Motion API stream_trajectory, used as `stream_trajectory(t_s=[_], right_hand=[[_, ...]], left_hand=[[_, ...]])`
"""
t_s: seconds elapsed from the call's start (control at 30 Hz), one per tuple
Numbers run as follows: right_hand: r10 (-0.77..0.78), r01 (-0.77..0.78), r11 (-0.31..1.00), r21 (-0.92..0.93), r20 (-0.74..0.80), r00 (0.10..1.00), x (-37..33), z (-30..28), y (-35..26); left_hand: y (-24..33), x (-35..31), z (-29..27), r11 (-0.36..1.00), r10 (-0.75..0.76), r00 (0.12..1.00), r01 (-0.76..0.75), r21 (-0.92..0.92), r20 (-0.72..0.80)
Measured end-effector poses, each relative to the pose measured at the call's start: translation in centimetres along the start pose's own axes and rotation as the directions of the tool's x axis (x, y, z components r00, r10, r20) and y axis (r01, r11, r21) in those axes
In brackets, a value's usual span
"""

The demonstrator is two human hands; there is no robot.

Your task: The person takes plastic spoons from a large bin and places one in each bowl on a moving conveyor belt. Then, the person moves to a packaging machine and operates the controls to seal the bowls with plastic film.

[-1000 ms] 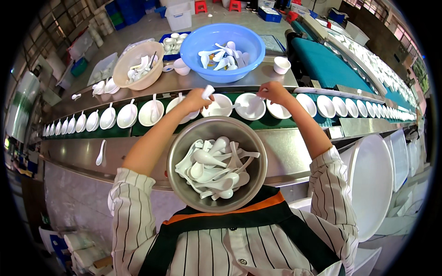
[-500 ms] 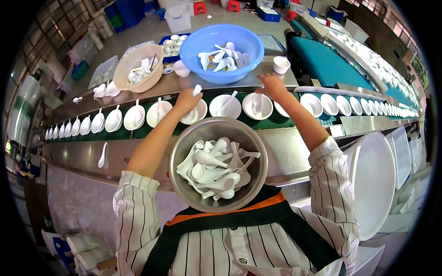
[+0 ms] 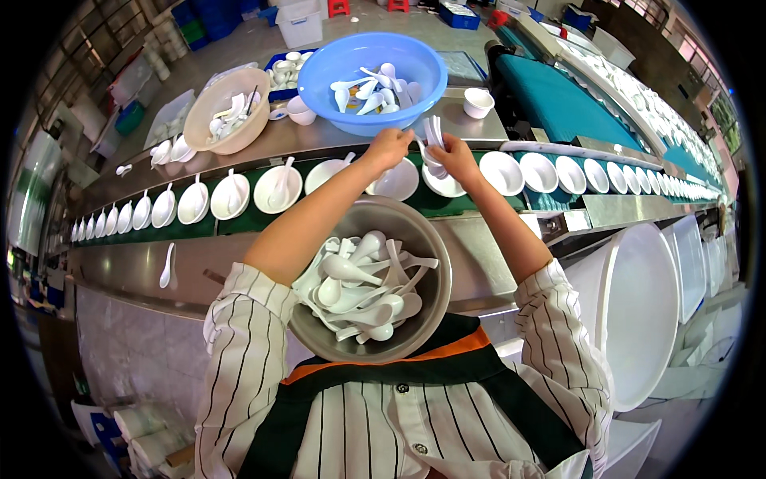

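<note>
We see both hands raised together over the green belt (image 3: 239, 223), just in front of the blue basin (image 3: 373, 73). The right hand (image 3: 456, 156) grips a bunch of white spoons (image 3: 433, 136), their handles fanned upward between the two hands. The left hand (image 3: 387, 148) is closed, its fingers touching the same bunch from the left side. Below the hands, white bowls (image 3: 279, 188) stand in a row along the belt; those to the left each carry a spoon, those to the right look bare. Near our chest sits a metal bowl (image 3: 423, 247) heaped with more spoons. A tan basin (image 3: 226, 120) with spoons stands left of the blue one on the steel bench (image 3: 303, 137), and a single spoon (image 3: 166, 267) lies on the near ledge. White tubs (image 3: 638, 311) are stacked at our right. Beyond, another conveyor (image 3: 558, 100) runs into a workshop with crates on the floor.
</note>
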State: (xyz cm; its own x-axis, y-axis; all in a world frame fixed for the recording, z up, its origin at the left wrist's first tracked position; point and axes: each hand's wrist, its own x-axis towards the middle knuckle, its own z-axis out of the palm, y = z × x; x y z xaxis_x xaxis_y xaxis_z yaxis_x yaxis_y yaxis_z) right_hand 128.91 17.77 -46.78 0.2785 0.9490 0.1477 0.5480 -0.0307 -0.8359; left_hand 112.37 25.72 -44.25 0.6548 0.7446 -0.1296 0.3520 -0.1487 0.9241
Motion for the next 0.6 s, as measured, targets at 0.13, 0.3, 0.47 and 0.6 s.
stream_trajectory(t_s=[0.13,0.3,0.47,0.6], right_hand=[[-0.077,0.01,0.906,-0.424,-0.141,0.987,-0.8,0.4,0.9],[-0.077,-0.089,0.859,-0.505,-0.299,0.951,-0.8,-1.8,0.1],[-0.064,-0.125,0.786,-0.605,-0.28,0.958,-1.7,-3.7,3.2],[-0.083,-0.171,0.809,-0.562,-0.397,0.914,-1.4,-6.0,2.7]], left_hand=[[-1.7,0.3,-0.1,0.997,-0.071,0.995,0.073,-0.022,0.064],[-1.1,-1.9,-0.8,0.98,0.037,0.999,-0.044,0.196,0.038],[3.6,-8.7,-1.2,0.893,0.4,0.912,-0.411,0.186,0.094],[4.2,-14.2,-1.4,0.807,0.196,0.802,-0.459,0.372,0.564]])
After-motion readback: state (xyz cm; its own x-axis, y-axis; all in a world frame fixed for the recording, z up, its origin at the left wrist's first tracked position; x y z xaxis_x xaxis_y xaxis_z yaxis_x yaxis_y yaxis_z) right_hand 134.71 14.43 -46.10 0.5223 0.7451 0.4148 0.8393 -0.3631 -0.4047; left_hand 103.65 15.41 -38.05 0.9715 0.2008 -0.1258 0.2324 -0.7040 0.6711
